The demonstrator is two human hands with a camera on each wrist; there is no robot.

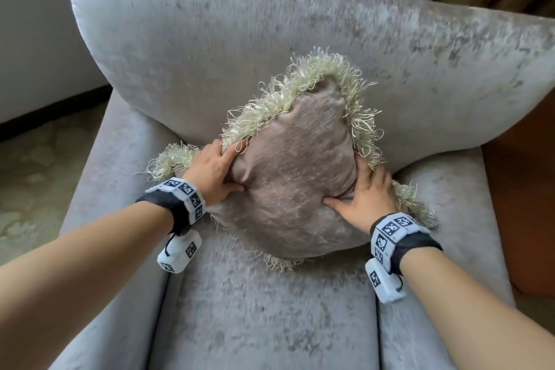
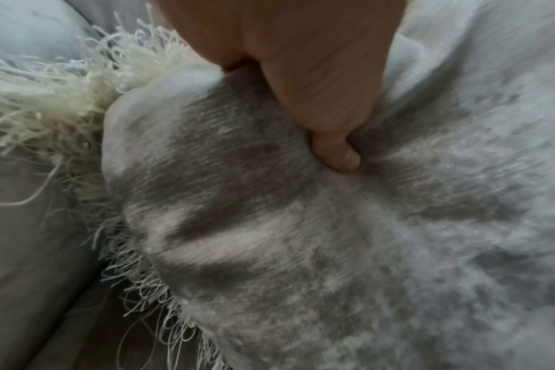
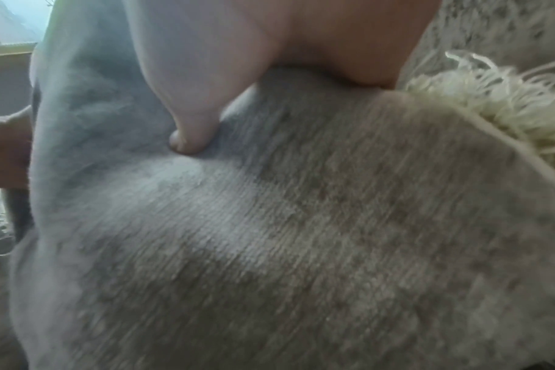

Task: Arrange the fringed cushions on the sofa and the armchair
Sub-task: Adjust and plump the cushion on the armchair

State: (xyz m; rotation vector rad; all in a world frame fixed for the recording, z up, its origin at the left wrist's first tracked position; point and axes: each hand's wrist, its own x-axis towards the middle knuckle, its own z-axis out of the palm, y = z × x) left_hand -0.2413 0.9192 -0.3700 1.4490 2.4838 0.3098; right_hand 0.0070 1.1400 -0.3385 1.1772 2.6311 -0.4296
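Both hands [image 1: 288, 186] — gripping cushion [image 1: 294, 189] on armchair [image 1: 270, 309]

Both my bare forearms reach forward, my left hand [image 1: 214, 173] and my right hand [image 1: 365, 200] each in a firm grip, thumbs pressed inward toward one another and fingers curled out of sight around opposite sides.

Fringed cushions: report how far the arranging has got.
Done: one fringed cushion sits on the armchair seat, a corner up against the backrest. In hand: the left hand and right hand grip its sides, thumbs dug into the fabric, seemingly to plump or square it. Left: letting go of it. No sofa or other cushion is in view, so that part cannot be judged.
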